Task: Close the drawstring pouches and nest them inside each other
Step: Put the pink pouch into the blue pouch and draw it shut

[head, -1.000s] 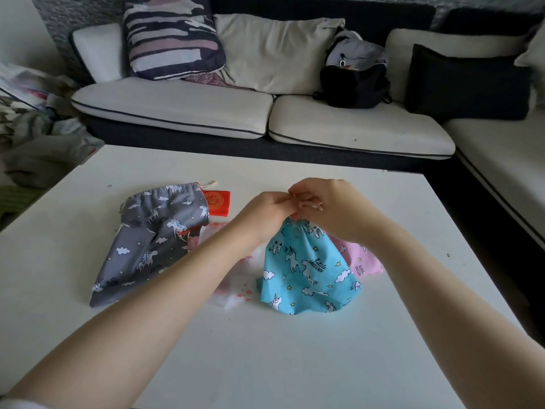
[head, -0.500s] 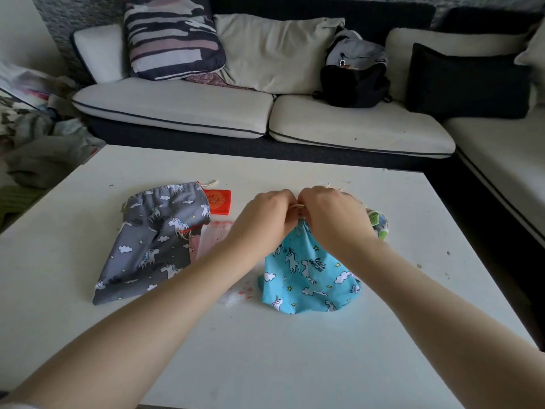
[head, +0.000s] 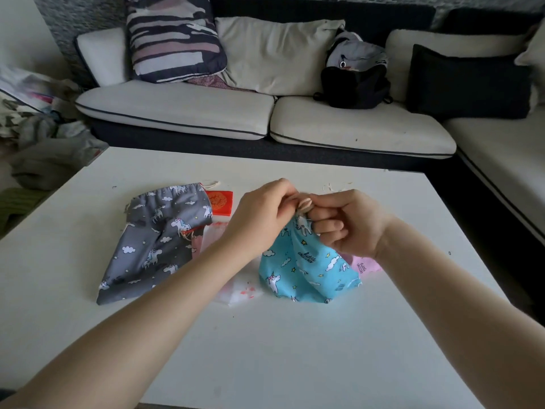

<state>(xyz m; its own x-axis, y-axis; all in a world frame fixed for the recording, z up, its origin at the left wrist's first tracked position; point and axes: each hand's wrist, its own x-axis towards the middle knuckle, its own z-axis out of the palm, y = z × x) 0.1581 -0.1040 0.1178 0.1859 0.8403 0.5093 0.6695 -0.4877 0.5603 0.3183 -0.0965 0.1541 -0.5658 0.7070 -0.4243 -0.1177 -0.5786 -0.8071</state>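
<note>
Both hands meet at the top of the blue pouch (head: 303,270) in the middle of the white bench (head: 265,349). The left hand (head: 262,214) and the right hand (head: 348,222) pinch its bunched neck and a pale cord (head: 303,203). The pouch looks pulled shut, though fingers hide part of it. A grey pouch (head: 156,240) lies flat to the left. A pink pouch (head: 364,265) peeks out under the right wrist.

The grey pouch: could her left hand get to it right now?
Probably yes. The grey pouch lies flat just beside the left hand, nothing between them, but that hand grips the blue pouch and must let go first.
</note>
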